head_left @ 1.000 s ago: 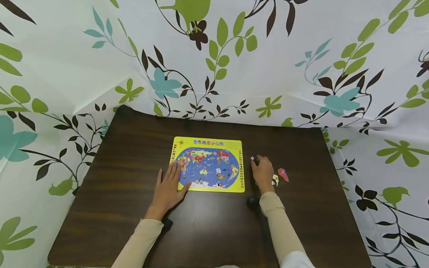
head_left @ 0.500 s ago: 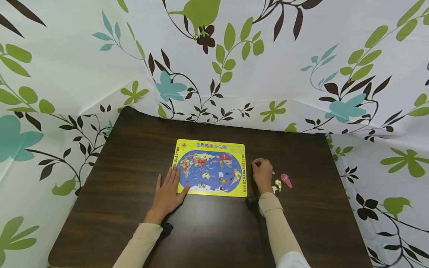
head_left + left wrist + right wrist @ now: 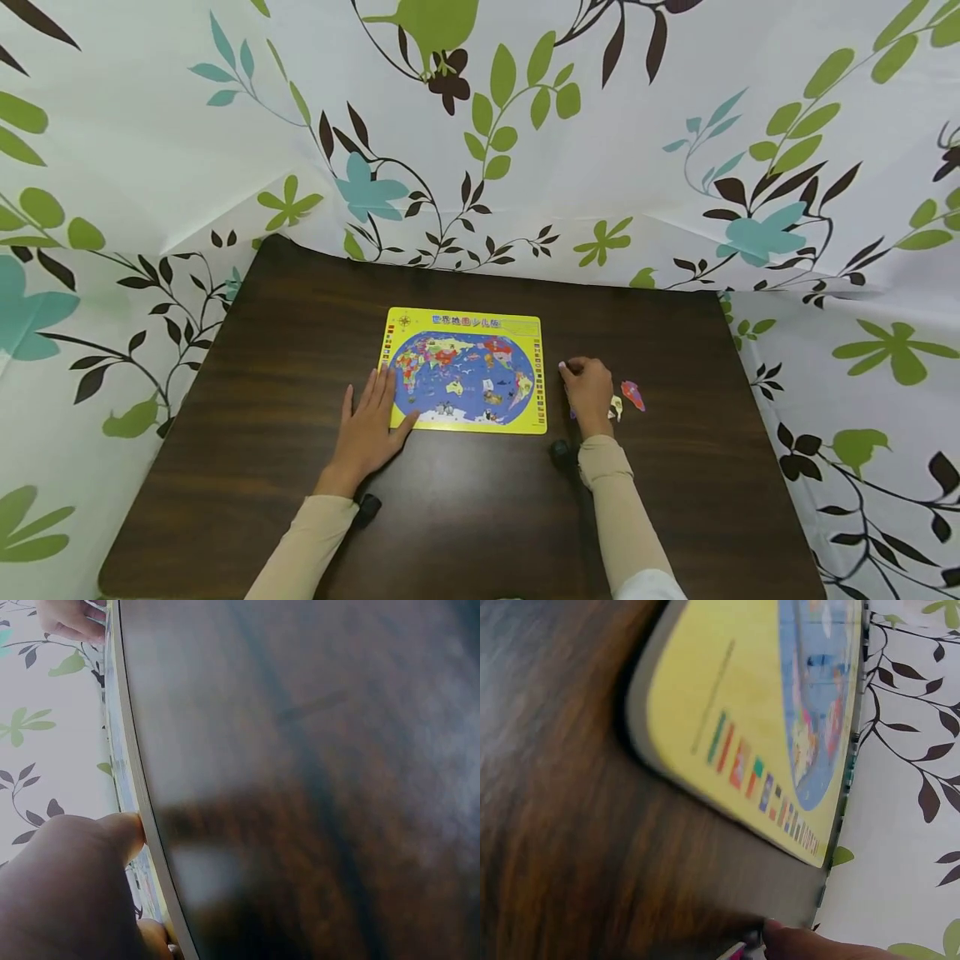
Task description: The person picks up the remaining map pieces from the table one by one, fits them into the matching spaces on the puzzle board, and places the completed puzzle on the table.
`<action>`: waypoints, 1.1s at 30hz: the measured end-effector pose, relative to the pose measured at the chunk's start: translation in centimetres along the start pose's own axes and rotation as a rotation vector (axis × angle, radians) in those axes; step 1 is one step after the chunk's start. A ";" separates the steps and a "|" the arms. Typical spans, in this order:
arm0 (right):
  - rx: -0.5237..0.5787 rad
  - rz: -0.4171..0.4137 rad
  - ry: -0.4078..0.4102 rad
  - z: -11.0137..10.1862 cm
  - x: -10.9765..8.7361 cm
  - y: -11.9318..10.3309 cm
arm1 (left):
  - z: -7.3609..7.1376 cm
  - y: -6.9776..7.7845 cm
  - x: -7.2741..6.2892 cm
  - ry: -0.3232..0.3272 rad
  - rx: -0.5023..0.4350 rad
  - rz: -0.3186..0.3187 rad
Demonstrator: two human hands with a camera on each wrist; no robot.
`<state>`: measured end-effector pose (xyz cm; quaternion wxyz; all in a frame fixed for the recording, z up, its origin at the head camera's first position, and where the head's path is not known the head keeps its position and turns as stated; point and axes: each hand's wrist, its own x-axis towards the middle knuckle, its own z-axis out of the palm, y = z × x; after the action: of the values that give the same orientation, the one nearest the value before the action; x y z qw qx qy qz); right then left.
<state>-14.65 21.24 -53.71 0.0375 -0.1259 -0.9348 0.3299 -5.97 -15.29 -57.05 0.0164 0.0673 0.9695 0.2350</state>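
A yellow-bordered world map puzzle board (image 3: 465, 421) lies flat on the dark table. My left hand (image 3: 367, 437) rests on its left edge, fingers spread over the yellow border; in the left wrist view the thumb (image 3: 124, 832) touches the board's rim. Just right of the board, my right hand (image 3: 588, 390) pinches a small puzzle piece between thumb and fingers. Pink and pale bits of that puzzle piece (image 3: 736, 951) show beside a fingertip in the right wrist view; the rest is hidden.
Beside the right hand lie a red-and-purple piece (image 3: 633, 395) and a cream piece (image 3: 616, 407), partly covered by the hand. The brown wooden table (image 3: 465, 517) reaches back to a white curtain (image 3: 600, 167) printed with leaves.
The right hand has stayed near the board's right side, its fingers closing over the small pale piece that showed at the fingertips. The left hand keeps to the board's left edge.
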 end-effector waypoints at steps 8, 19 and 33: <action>0.044 0.064 0.006 0.5 -0.1 -0.4 | -0.1 -0.1 -0.2 -0.039 0.000 -0.023; 0.048 0.062 0.012 0.6 0.3 -0.1 | -0.1 0.1 -0.1 -0.060 -0.003 -0.031; 0.069 0.022 0.004 1.1 0.2 -0.8 | -0.2 0.1 0.0 -0.051 0.003 -0.027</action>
<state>-15.15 20.03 -54.07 0.0400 -0.1354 -0.9214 0.3622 -5.96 -15.28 -56.82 0.0443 0.0603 0.9699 0.2317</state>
